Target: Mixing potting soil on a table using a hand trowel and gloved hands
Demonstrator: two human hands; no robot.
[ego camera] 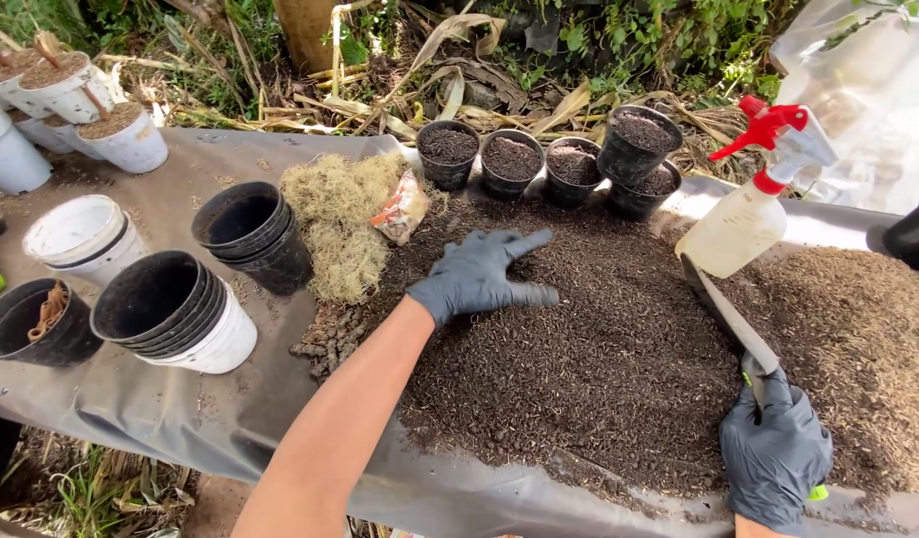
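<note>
A small crumpled plastic packet (400,207), white with orange and red print, lies against a heap of pale dry moss (342,224) at the far left edge of the soil. A translucent plastic spray bottle with a red trigger head (753,199) stands tilted at the far right of the dark heap of potting soil (589,369), which is spread over a grey plastic sheet (160,408).

The left hand (476,277), in a dark grey glove, lies flat and open on the soil, fingers spread, gripping nothing. The right hand (775,448), gloved the same, is closed around the handle of a metal-bladed trowel (730,314), whose blade slants up across the soil towards the spray bottle.

Beyond the heap stand five small black plastic pots (511,162), each filled with dark soil, two of them stacked at the right end. To the left lie nested stacks of empty black pots (255,231), some on their sides, and one white pot (81,236). White pots filled with brown soil (121,134) stand at the far left corner. A lighter brown heap of husk-like material (858,339) lies on the right.
</note>
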